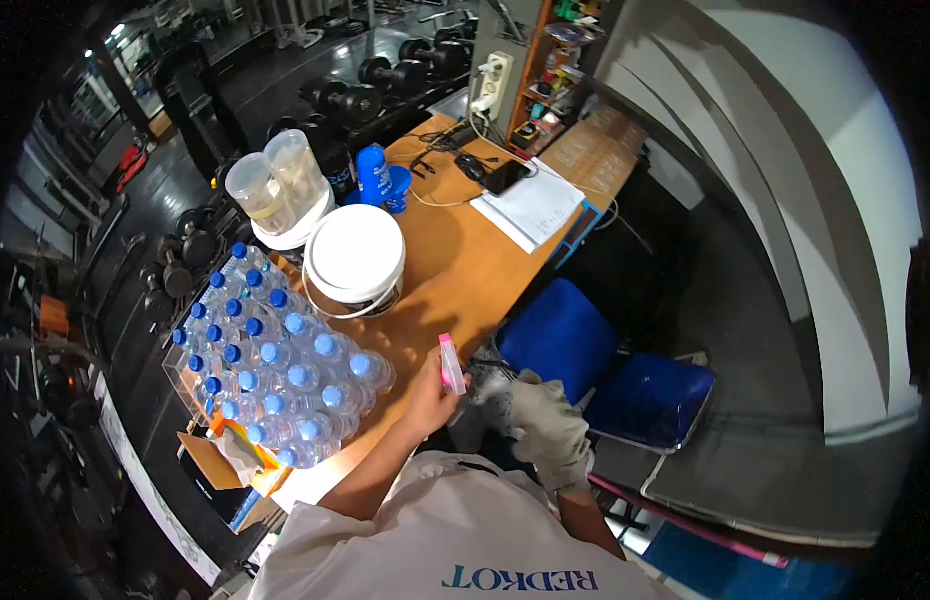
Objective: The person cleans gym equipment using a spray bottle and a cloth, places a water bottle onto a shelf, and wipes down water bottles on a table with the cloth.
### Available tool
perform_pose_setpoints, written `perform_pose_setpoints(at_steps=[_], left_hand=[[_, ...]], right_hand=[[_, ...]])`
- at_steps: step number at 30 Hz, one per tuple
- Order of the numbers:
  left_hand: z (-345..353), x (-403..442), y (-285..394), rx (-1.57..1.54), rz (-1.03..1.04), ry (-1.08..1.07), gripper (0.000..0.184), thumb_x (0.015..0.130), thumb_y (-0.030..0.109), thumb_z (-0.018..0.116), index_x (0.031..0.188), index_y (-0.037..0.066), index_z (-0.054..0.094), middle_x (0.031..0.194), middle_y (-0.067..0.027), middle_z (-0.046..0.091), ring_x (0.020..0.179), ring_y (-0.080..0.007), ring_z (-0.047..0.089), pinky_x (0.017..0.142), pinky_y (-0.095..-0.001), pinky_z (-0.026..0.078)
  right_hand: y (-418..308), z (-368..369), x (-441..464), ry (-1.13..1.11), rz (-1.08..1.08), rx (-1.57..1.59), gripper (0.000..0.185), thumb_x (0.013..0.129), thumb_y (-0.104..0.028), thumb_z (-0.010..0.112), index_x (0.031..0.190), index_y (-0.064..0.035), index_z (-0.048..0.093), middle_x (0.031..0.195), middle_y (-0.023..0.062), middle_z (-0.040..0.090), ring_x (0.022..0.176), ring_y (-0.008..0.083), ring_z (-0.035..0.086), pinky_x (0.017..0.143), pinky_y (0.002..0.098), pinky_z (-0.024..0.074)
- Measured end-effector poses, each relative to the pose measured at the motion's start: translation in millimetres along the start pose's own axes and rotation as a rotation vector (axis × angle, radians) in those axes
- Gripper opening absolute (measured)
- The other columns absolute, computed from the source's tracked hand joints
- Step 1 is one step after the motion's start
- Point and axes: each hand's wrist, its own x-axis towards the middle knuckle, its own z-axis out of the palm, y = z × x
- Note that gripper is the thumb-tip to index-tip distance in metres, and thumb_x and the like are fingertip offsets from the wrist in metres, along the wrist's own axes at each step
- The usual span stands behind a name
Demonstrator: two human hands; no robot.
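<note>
My left hand point(432, 398) is wrapped round a small pink and clear item point(450, 366), held upright near the table's front edge. To its right, my right hand point(545, 425) wears a thick pale grey glove or cloth, and its fingers are hidden. A grey, speckled cloth-like thing point(482, 393) lies between the two hands, touching or close to the right one. Many clear bottles point(297, 376) with blue caps stand packed together left of my hands. Behind them is a white lidded bucket point(355, 250) with a wire handle.
A wooden table point(465, 255) carries a blue container point(373, 175), clear tubs point(275, 185), papers point(530, 205) and a dark phone point(506, 177). A blue chair point(555, 335) stands at the right. An open cardboard box point(210, 460) is at the lower left; dumbbells point(345, 98) lie beyond.
</note>
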Motion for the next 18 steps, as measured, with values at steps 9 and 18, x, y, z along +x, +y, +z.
perform_pose_setpoints(at_steps=[9, 18], left_hand=[[6.3, 36.7, -5.2, 0.33, 0.056, 0.296, 0.061, 0.084, 0.011, 0.073, 0.137, 0.001, 0.046, 0.119, -0.0209, 0.059, 0.11, -0.0405, 0.053, 0.096, -0.0471, 0.042], [16.0, 70.2, -10.6, 0.311, -0.132, 0.549, 0.059, 0.084, 0.009, 0.073, 0.136, 0.006, 0.046, 0.108, -0.0128, 0.063, 0.098, -0.0297, 0.063, 0.085, -0.0383, 0.051]], right_hand=[[8.1, 24.6, 170.8, -0.242, -0.355, 0.217, 0.06, 0.064, -0.001, 0.068, 0.123, -0.0063, 0.058, 0.106, 0.0186, 0.062, 0.106, 0.0409, 0.055, 0.088, 0.0432, 0.0478], [36.2, 61.2, 278.0, -0.921, -0.455, 0.163, 0.069, 0.061, 0.003, 0.066, 0.128, -0.002, 0.05, 0.097, 0.0184, 0.057, 0.095, 0.0409, 0.052, 0.08, 0.0453, 0.046]])
